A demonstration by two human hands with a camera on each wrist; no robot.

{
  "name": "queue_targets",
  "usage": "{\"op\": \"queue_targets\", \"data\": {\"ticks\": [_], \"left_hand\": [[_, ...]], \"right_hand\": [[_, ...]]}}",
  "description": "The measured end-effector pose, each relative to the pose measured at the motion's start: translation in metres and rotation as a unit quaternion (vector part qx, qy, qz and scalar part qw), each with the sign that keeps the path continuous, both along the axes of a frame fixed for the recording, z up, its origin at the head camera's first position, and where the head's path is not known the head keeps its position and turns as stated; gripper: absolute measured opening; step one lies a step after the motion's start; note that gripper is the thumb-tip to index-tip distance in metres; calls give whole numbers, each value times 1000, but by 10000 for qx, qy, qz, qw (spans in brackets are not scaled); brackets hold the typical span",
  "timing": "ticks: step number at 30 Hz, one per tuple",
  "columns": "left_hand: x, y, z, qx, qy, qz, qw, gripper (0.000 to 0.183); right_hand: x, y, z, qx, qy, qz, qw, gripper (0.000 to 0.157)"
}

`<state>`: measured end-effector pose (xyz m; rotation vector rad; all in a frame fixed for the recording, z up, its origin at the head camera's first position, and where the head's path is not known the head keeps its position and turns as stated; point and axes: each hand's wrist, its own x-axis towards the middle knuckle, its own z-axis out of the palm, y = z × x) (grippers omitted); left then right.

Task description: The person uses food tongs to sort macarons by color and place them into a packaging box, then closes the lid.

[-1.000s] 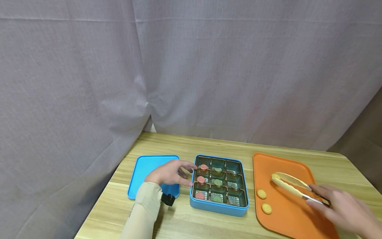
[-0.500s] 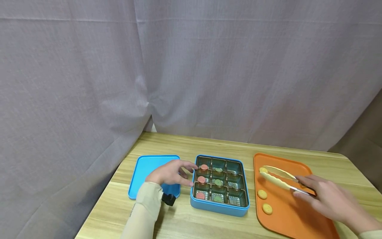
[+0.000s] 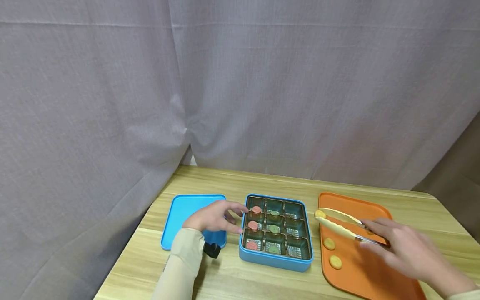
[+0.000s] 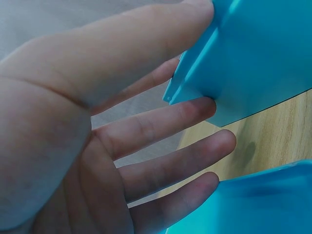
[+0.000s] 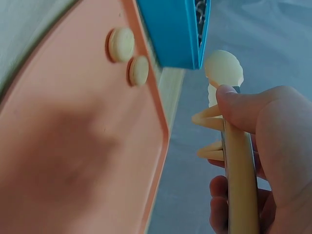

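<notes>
My left hand (image 3: 214,216) rests at the left side of a blue box (image 3: 275,261), fingers loosely extended; in the left wrist view its thumb and a finger touch the wall. Inside the box is a dark compartment insert, with pink macarons (image 3: 253,225) in the left column and green macarons (image 3: 274,229) in the middle one. My right hand (image 3: 403,248) grips tongs (image 3: 339,229) with cream scalloped tips. Between those tips sits a yellow macaron (image 3: 320,213), over the left edge of the orange tray (image 3: 375,266). Two more yellow macarons (image 5: 121,45) lie on that tray.
A blue lid (image 3: 187,212) lies on the wooden table (image 3: 225,275), partly behind my left hand and forearm. Grey cloth (image 3: 262,91) hangs behind the table's back edge. Bare tabletop separates the box from the tray.
My right hand has moved left with the tongs, carrying the yellow macaron from above the tray to its left edge. The left hand and the box have stayed in place.
</notes>
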<state>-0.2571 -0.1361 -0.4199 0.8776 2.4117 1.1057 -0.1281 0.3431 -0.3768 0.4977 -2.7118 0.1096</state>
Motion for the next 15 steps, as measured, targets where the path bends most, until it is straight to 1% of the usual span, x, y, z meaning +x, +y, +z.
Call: {"op": "queue_targets", "data": {"ticks": [4,8,11,15], "left_hand": [[0,0,0,-20,-16,18,10000,58],[1,0,1,-51,-21,59,10000,58],[0,0,2,-47,-11,57,10000,58],[0,1,1,-49,20,25,10000,58]], "right_hand": [[6,-11,2,-14,192,229,9996,60],[11,-23,1,-118,369,547,9977,57],[16,-31,0,-179,362,682,9969,55],[21,-37,-1,-195,313,746,9965,55]]}}
